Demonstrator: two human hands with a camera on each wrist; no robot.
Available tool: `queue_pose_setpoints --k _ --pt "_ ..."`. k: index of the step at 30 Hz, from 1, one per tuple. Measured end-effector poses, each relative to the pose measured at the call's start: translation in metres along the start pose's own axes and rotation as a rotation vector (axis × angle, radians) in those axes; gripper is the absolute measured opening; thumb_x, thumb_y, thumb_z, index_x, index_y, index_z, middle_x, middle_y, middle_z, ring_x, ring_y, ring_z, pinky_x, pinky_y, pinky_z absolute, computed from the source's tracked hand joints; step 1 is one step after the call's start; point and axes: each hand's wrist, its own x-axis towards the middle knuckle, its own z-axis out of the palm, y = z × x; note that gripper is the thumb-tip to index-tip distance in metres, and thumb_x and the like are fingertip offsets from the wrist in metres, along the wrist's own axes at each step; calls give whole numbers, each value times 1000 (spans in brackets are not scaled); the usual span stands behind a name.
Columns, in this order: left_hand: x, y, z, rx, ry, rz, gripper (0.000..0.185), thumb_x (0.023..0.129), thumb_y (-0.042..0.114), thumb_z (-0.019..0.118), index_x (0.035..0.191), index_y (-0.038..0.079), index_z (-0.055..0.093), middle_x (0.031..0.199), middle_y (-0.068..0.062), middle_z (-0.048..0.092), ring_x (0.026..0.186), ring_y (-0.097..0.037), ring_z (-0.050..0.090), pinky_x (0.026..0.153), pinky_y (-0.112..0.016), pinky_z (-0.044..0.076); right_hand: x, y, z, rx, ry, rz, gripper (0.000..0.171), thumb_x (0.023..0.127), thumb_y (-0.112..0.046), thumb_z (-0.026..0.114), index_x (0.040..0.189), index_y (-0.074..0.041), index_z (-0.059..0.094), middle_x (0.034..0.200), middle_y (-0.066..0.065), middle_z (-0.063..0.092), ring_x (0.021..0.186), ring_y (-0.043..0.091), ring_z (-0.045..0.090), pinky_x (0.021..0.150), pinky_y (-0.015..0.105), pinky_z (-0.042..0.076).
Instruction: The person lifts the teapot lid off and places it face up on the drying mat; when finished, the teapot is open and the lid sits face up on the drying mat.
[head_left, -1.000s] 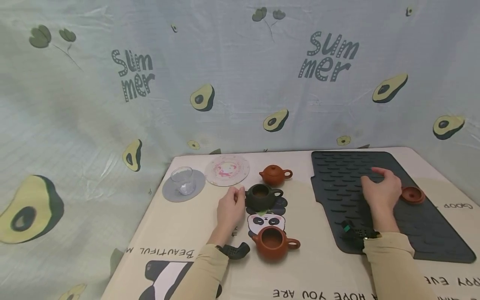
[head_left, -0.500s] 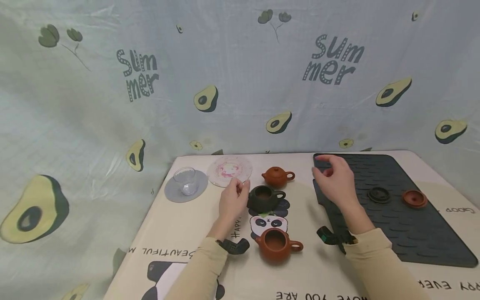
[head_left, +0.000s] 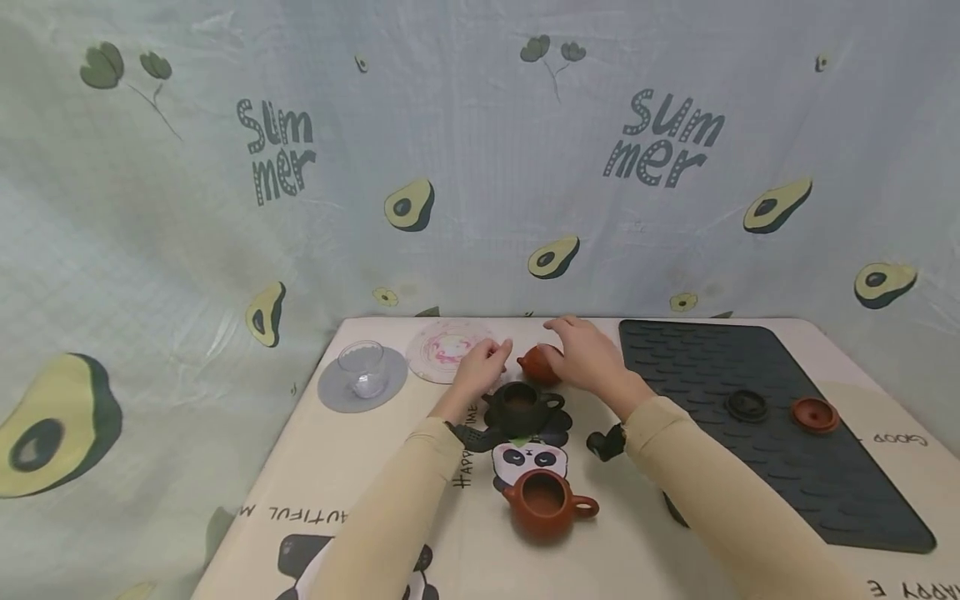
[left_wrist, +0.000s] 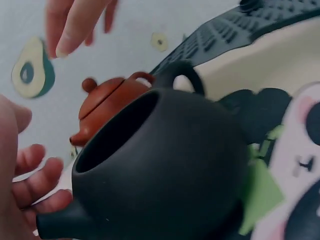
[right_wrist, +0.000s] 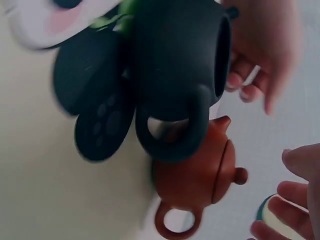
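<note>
In the head view, a reddish-brown lidded teapot (head_left: 536,367) stands at the back, partly hidden by my right hand (head_left: 587,358). That hand reaches over it with fingers spread and slightly bent; the right wrist view shows a gap between the fingers (right_wrist: 295,210) and the lid knob (right_wrist: 240,175). My left hand (head_left: 480,368) hovers beside the spout of a black lidless teapot (head_left: 516,412), its fingers loosely bent around nothing. A second reddish-brown teapot (head_left: 543,505), also lidless, sits nearest me.
A dark ridged mat (head_left: 697,367) lies at the right, bearing a black lid (head_left: 746,406) and a reddish-brown lid (head_left: 815,414). At the back left, a clear glass cup (head_left: 363,369) stands on a grey round coaster (head_left: 397,385), beside a pink patterned round mat (head_left: 427,346).
My right hand has left the black lid on the mat and swung left to the lidded teapot. My left hand has shifted slightly farther back.
</note>
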Motion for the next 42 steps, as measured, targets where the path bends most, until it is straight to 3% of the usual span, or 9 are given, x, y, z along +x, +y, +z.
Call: queue_pose_setpoints --k 3,7,12,16,28,35,42 --pt "6 -4 0 4 -58 -23 41 108 43 46 97 7 61 88 -7 60 78 -23 52 67 -33 42 6 1 7 113 -50 97 47 102 -32 62 140 -4 58 141 19 58 129 37 55 105 52 44" --pt "9 -4 0 49 -124 -11 42 109 42 44 101 5 63 91 -8 60 83 -24 55 74 -35 45 9 3 16 172 -102 155 49 104 -32 61 143 -4 55 138 20 60 121 36 59 101 50 48" --pt "13 1 -2 70 -232 37 46 111 42 39 106 3 64 94 -9 61 89 -25 57 81 -39 46 9 4 24 159 -92 177 47 104 -34 61 139 -4 59 125 19 66 106 33 64 93 49 53" --pt "15 3 -3 74 -297 40 45 112 40 36 101 4 62 90 -8 57 86 -25 54 78 -37 42 10 4 27 140 -65 169 42 104 -34 61 133 -4 64 114 17 69 96 32 64 87 48 54" --pt "17 3 -3 27 -304 -9 43 113 36 35 98 4 59 88 -6 52 88 -23 51 79 -36 38 8 5 39 152 40 228 40 104 -39 59 132 -11 67 116 14 71 99 33 64 87 49 53" --pt "15 0 0 72 -295 -14 44 113 37 33 103 4 60 92 -6 53 93 -25 52 83 -37 39 6 4 46 152 57 239 41 104 -41 58 131 -12 67 116 14 72 99 34 66 87 50 53" --pt "14 -4 5 32 -309 -8 42 113 36 35 101 5 60 92 -5 53 93 -23 52 83 -35 38 2 10 50 152 63 253 39 103 -39 59 131 -13 67 119 15 71 103 35 66 88 51 52"
